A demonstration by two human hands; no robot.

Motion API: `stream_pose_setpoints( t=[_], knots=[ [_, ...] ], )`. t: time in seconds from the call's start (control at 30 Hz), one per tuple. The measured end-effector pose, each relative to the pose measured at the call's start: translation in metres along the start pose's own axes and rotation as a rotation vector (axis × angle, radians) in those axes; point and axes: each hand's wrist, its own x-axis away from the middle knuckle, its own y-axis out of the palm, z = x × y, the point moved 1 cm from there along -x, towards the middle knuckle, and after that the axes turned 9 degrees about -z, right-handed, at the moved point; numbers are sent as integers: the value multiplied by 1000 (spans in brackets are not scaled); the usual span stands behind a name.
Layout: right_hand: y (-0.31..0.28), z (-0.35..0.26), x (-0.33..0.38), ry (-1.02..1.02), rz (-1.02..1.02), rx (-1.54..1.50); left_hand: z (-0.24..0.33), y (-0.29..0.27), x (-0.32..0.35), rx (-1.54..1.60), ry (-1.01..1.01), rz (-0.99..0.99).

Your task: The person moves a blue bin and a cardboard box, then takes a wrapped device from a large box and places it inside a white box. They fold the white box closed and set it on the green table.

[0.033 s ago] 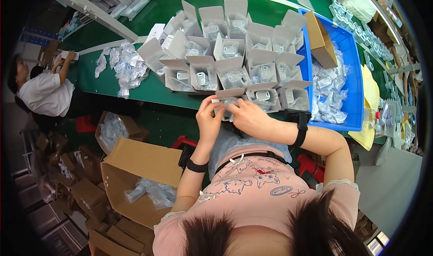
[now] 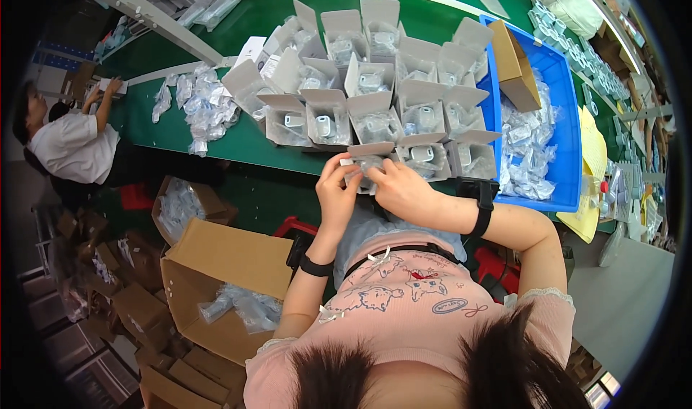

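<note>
My left hand (image 2: 337, 191) is closed round the near left side of an open white box (image 2: 371, 149) at the table's front edge. At the mouth of that box, the bent fingers of my right hand (image 2: 401, 187) press together on a clear plastic bag (image 2: 369, 162). What the bag holds is mostly hidden by my fingers. Just beyond stand several more open white boxes with raised flaps, each with a bagged white device (image 2: 324, 126) inside where I can see in. Another such device (image 2: 422, 153) sits in the box right of my hands.
A blue bin (image 2: 569, 193) of bagged parts stands on the right, a brown carton (image 2: 515, 70) inside it. Bagged pieces (image 2: 209, 113) lie in a heap on the green table (image 2: 148, 124). An open carton (image 2: 231, 254) is below left. A co-worker (image 2: 79, 142) handles a box at far left.
</note>
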Motion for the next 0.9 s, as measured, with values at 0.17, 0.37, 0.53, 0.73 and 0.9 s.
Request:
stream_pose_setpoints(
  t=[0.17, 0.37, 0.53, 0.73, 0.9],
  knots=[
    [7, -4, -8, 118, -164, 83, -4, 6, -3, -32, 205, 59],
    [27, -2, 5, 48, -165, -300, -25, -3, 10, 86, 242, -30],
    [26, -5, 10, -104, -105, -150, -61, 16, 15, 203, 257, -92],
    [-3, 0, 4, -107, 125, -396, -61, 24, 20, -86, 168, -145],
    [-58, 3, 3, -219, 406, -597, -35, -82, 59, 225, -147, -11]
  ],
)
